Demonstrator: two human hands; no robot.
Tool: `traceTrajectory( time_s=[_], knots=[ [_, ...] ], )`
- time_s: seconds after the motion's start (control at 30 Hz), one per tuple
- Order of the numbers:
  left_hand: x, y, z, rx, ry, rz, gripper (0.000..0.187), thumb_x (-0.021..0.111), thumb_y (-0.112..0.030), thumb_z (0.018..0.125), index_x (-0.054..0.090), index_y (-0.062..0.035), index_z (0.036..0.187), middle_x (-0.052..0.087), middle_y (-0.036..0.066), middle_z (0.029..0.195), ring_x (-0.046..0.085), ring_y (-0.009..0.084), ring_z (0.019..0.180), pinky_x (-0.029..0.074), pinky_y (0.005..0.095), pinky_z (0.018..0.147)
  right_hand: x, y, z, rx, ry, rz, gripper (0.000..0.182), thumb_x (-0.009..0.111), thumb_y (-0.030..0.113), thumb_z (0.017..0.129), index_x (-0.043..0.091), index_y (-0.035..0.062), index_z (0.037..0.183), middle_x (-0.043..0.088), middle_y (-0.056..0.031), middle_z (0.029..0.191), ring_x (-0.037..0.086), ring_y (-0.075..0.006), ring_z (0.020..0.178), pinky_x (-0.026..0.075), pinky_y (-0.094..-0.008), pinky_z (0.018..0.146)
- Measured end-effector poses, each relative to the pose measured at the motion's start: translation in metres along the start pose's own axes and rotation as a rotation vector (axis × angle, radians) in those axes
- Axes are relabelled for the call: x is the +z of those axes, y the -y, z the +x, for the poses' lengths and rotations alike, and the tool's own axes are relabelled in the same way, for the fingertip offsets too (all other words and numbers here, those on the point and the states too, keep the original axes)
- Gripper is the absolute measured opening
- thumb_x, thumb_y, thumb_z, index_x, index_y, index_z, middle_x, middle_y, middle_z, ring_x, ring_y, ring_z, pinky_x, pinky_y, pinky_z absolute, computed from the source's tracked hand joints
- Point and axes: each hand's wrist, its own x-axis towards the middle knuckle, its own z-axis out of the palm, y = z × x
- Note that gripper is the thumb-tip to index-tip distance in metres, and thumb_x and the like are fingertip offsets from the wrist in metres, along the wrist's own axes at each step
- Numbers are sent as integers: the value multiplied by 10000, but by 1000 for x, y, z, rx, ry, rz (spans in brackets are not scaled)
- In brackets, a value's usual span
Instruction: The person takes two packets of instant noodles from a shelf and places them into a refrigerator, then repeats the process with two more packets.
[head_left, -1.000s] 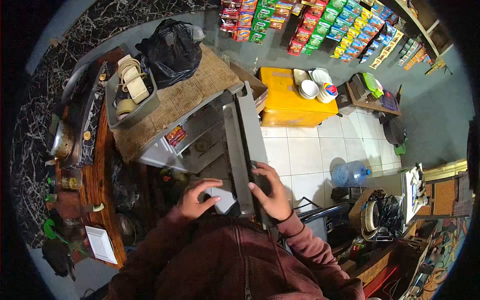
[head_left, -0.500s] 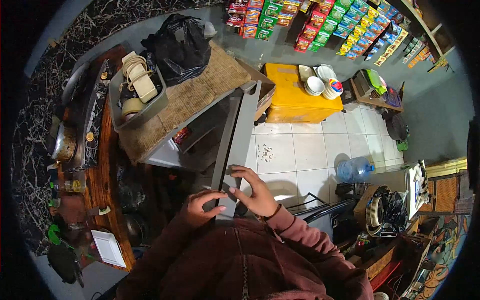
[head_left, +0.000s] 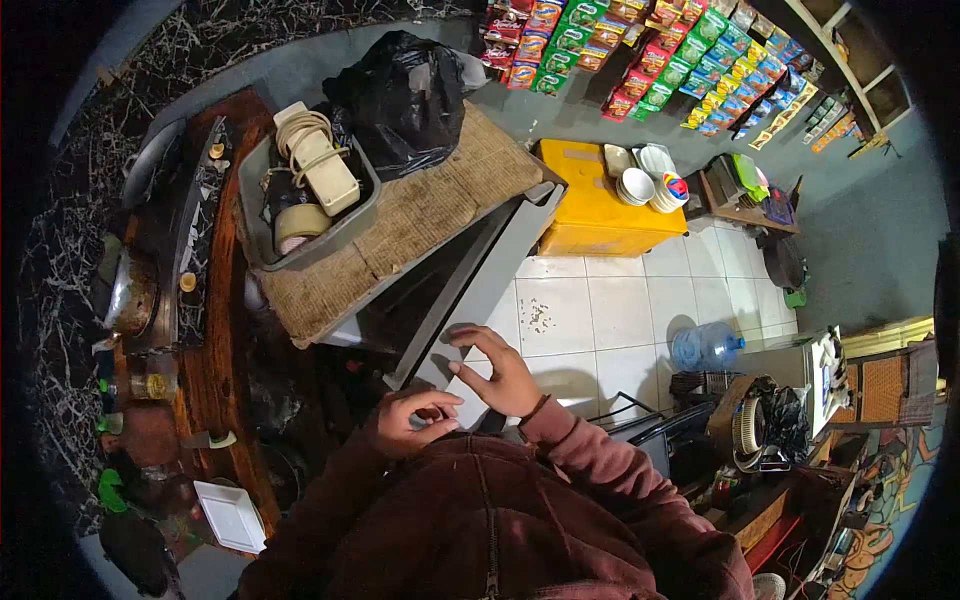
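A grey door (head_left: 497,262), like that of a small fridge, stands partly open on a low cabinet with a worn brown cardboard sheet (head_left: 420,222) on top. My right hand (head_left: 500,375) is over the near end of the door, fingers bent, thumb apart, fingertips at its surface. Close to my body, my left hand (head_left: 415,420) is loosely curled beside the door's near corner, a gap between thumb and fingers. Neither hand shows anything in its grasp. The cabinet's inside is mostly dark behind the door.
On the cardboard are a grey bin (head_left: 310,245) with a coiled white extension cord (head_left: 318,160) and a black plastic bag (head_left: 400,100). A yellow box (head_left: 590,225) holding white bowls (head_left: 635,186) stands ahead. A water jug (head_left: 705,345) lies on the tiles. A wooden counter (head_left: 205,385) runs left.
The door has swung toward the cabinet, narrowing the opening. Both hands have moved with it only slightly, and the view has shifted a little.
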Motion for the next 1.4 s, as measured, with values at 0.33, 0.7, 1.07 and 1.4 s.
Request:
traceTrajectory(
  time_s=[0.33,0.7,1.07,1.4],
  knots=[
    [-38,27,6,-17,190,-82,325,716,-101,845,628,-6,1143,698,107,994,685,152,851,538,293,776,30,-1,30,-36,-13,-18,263,680,86,855,591,33,1097,585,-148,1248,557,-321,1184,439,-381,989],
    [-56,39,23,103,222,103,191,678,-117,848,635,-40,1017,669,111,991,649,284,946,498,366,830,35,-3,6,-4,-49,-73,433,662,69,864,528,56,1275,458,-192,1423,457,-359,1313,380,-399,1074],
    [-20,48,79,52,146,336,317,736,-247,834,628,-32,1041,669,132,1037,635,295,999,478,377,869,-50,-216,-198,446,27,-626,509,657,327,886,534,53,1297,505,-202,1357,569,-378,1146,483,-422,952],
    [50,1,177,-182,4,443,389,752,-352,816,626,-85,1070,683,63,1063,634,253,1062,335,523,1045,-177,-245,-284,885,50,-333,521,618,432,896,562,93,1287,532,-196,1344,475,-347,1283,378,-411,1078]
  ],
)
